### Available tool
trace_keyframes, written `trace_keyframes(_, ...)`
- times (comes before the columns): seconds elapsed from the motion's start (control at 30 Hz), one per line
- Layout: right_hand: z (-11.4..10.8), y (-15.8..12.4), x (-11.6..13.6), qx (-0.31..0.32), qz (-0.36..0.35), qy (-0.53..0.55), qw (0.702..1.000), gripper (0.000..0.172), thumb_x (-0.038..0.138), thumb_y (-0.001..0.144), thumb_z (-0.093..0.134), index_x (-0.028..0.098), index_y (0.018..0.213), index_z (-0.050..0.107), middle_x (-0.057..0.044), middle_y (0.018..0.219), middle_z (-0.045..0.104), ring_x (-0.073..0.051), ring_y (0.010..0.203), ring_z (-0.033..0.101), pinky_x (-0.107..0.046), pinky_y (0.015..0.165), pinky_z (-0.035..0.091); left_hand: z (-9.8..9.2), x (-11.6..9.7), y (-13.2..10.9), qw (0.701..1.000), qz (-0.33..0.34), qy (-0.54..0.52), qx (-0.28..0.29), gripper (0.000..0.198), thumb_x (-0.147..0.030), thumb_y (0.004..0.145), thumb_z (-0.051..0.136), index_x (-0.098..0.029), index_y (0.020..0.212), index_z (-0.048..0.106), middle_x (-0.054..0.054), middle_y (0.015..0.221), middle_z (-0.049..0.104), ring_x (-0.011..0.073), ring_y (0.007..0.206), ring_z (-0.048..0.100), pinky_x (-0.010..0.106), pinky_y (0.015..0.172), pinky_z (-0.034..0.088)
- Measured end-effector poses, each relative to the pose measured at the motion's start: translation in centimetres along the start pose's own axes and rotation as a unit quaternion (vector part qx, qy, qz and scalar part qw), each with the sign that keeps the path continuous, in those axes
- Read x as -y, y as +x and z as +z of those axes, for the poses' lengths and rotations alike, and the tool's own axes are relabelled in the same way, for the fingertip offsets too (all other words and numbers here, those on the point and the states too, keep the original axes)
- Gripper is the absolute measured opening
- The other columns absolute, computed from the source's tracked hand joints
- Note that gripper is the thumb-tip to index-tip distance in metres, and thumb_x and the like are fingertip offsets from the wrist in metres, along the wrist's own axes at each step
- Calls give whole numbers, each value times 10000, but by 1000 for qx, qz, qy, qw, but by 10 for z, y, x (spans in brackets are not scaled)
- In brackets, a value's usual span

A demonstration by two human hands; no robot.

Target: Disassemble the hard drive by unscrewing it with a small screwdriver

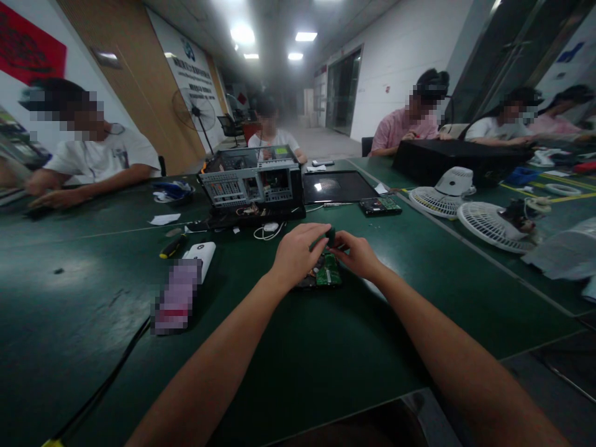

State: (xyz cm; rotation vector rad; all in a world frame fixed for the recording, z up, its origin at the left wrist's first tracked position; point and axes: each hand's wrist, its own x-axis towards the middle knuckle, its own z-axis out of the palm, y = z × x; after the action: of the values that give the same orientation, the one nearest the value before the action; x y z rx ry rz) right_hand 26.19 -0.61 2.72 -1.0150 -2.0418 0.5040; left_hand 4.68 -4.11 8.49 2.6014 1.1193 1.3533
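A hard drive with a green circuit board [329,275] lies on the table in front of me, partly covered by my hands. Just above it, my left hand [298,253] is closed, its fingertips and thumb on a small dark piece [331,236], whose kind I cannot make out. From the other side my right hand [357,254] pinches at the same piece, thumb and fingers together. Beyond my hands stands an opened computer case [254,186], its metal frame and inner parts showing.
A yellow-black screwdriver [173,246] and a phone-like white and purple device [184,288] lie left. Another hard drive [380,206] and a black panel [342,186] are farther back. White fan parts [493,226] stand right. Several people sit around the table.
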Motion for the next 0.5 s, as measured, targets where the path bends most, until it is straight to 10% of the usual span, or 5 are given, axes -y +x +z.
trace_keyframes(0.5,3,0,-10,-24,-5,-23,999,364,292,866,710,253,1194,559,-23,916,740,-184,760,711,-339,755,570,2,2,-1,1000,-5,3,13,356,-203,979,632,-238,1333,653,70,1141,681,206,1049,654,381,924,564)
